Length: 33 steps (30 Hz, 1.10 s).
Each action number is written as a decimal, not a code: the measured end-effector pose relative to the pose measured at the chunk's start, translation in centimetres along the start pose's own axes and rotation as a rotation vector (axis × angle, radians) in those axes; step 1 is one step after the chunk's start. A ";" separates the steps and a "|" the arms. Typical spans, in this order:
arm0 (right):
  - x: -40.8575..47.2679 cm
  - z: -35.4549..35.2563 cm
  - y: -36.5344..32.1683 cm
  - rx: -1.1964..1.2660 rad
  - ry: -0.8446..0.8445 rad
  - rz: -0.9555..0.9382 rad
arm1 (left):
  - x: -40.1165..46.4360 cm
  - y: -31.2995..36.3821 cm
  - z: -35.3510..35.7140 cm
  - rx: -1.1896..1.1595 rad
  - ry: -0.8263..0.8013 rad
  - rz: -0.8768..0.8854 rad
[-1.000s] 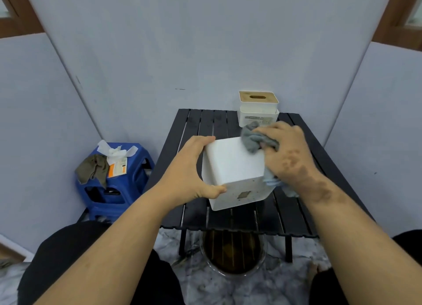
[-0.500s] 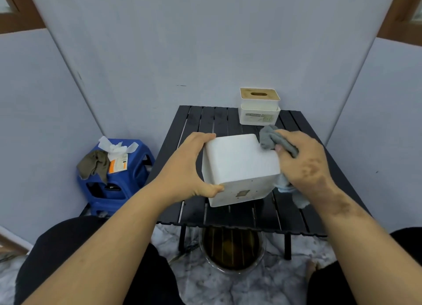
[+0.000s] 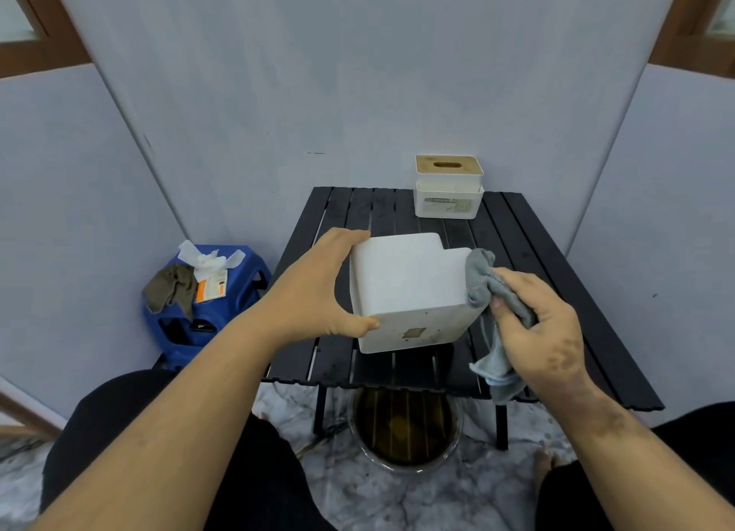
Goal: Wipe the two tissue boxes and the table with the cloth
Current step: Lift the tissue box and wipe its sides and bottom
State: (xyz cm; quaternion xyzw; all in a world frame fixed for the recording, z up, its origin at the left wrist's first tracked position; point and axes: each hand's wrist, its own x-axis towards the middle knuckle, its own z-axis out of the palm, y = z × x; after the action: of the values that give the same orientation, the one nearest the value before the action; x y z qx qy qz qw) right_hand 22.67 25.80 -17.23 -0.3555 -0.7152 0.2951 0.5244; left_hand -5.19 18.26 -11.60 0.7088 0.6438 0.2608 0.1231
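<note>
Above the near tabletop (image 3: 564,276), your left hand (image 3: 318,288) grips the white tissue box (image 3: 405,288) by its left side while your right hand (image 3: 545,324) pinches the grey cloth (image 3: 479,278) against its right edge. It looks light, rigid, probably slippery; keep holding opposite faces.

Bare forearms, bare hands, black trousers (image 3: 131,419)

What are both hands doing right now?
Left hand: grips the white tissue box by its left side.
Right hand: holds the grey cloth against the box's right edge.
</note>
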 end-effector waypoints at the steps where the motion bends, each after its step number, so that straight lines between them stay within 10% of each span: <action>1: -0.1 -0.1 -0.1 0.004 -0.004 -0.008 | 0.1 0.2 -0.2 0.017 -0.018 -0.003; 33: -0.6 1.3 0.3 0.056 0.088 0.123 | 5.2 3.9 -1.4 -0.310 0.149 -0.123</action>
State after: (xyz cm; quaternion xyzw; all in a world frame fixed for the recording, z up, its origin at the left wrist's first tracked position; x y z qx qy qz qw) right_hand 21.60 25.41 -18.22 -0.3968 -0.6596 0.3307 0.5460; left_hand -2.40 22.60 -7.33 0.6193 0.6454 0.4006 0.1986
